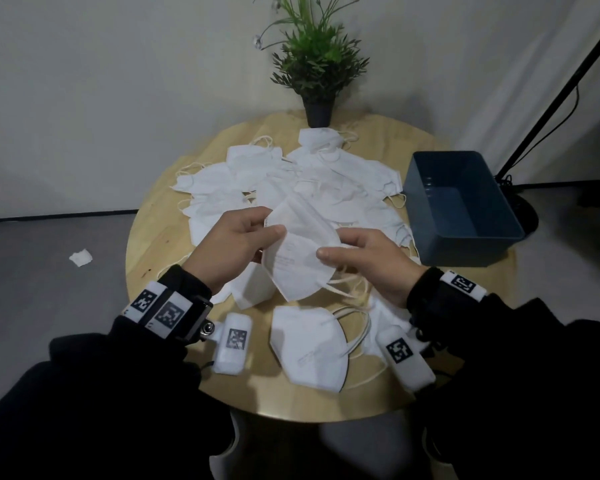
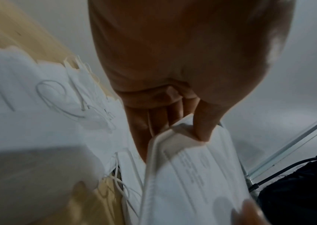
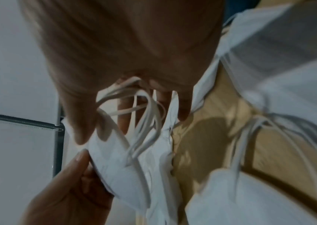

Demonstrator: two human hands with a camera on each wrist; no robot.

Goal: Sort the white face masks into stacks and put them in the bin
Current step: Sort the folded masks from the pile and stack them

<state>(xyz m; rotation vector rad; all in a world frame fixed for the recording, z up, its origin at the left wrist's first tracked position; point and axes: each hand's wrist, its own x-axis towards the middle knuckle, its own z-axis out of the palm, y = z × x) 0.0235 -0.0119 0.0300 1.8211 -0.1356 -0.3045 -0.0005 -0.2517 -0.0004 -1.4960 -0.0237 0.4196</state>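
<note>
Both hands hold a small stack of folded white face masks (image 1: 297, 251) above the round wooden table (image 1: 160, 244). My left hand (image 1: 257, 233) pinches its left end, thumb on top (image 2: 203, 129). My right hand (image 1: 329, 252) grips the right end where the ear loops (image 3: 140, 109) hang down. A loose pile of white masks (image 1: 291, 178) covers the table's middle and back. One folded mask (image 1: 309, 348) lies near the front edge. The dark blue bin (image 1: 461, 206) stands at the right edge and looks empty.
A potted green plant (image 1: 317, 74) stands at the table's back edge. A crumpled white scrap (image 1: 80, 258) lies on the grey floor to the left. A black stand pole with a cable (image 1: 565, 88) leans at the right, behind the bin.
</note>
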